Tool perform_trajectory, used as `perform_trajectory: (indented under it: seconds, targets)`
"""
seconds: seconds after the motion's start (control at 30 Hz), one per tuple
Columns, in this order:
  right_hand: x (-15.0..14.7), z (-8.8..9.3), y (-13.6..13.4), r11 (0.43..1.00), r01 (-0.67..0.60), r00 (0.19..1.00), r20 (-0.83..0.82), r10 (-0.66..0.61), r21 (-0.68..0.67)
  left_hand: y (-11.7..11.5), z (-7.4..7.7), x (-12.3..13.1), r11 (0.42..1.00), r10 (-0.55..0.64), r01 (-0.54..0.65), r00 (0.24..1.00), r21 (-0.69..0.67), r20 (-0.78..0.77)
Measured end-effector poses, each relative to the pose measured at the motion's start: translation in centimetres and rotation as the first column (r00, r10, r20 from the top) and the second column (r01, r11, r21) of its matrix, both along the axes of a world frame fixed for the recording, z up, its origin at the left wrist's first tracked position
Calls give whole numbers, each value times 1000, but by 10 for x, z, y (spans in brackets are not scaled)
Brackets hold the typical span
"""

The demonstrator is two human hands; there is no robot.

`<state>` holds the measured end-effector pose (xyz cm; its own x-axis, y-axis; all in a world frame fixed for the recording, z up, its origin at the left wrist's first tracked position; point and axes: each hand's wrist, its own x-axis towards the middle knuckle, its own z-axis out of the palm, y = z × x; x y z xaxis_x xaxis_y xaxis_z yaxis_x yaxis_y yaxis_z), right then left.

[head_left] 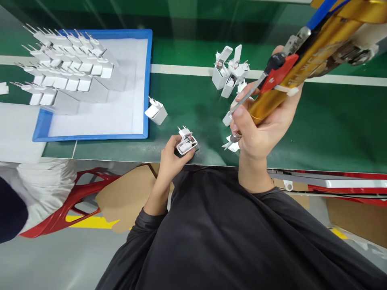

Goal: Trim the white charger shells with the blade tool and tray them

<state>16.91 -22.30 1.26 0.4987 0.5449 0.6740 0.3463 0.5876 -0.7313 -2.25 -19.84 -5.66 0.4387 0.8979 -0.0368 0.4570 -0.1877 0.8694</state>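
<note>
My left hand [171, 157] is closed on an open white charger plug [186, 143], its inner parts showing, held at the near edge of the green belt [193, 104]. My right hand [263, 125] is wrapped round a gold tool [305, 60] with a red trigger part and a thin metal tip that points down toward small white pieces [232, 146] on the belt. A closed white charger [156, 111] lies alone just left of my left hand.
A blue tray [146, 80] with a white liner holds several rows of finished white chargers [65, 68] at the left. A cluster of open charger shells [229, 72] stands on the belt further away. A red chair [69, 201] and cardboard [127, 199] sit below the belt's edge.
</note>
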Motion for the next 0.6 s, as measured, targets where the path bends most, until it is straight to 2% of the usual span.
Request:
perform_trajectory:
  seconds: [0.17,0.27,0.37,0.5,0.6]
  targets:
    - [5,-1,1,999,37,999,28,-37,16,8,-2,5,992,-122,118,987,-46,-105]
    - [6,0,0,1000,21,1000,18,-22,22,12,-1,10,983,-130,130,991,-132,3]
    - [6,1,-2,999,27,1000,2,-27,-33,14,-2,19,979,-94,117,985,-168,142]
    - [8,1,-4,999,7,1000,-6,-7,-49,12,-4,30,994,-59,69,990,-80,126]
    - [7,2,-4,999,-12,1000,-14,11,-45,11,-3,31,995,-37,34,999,92,40]
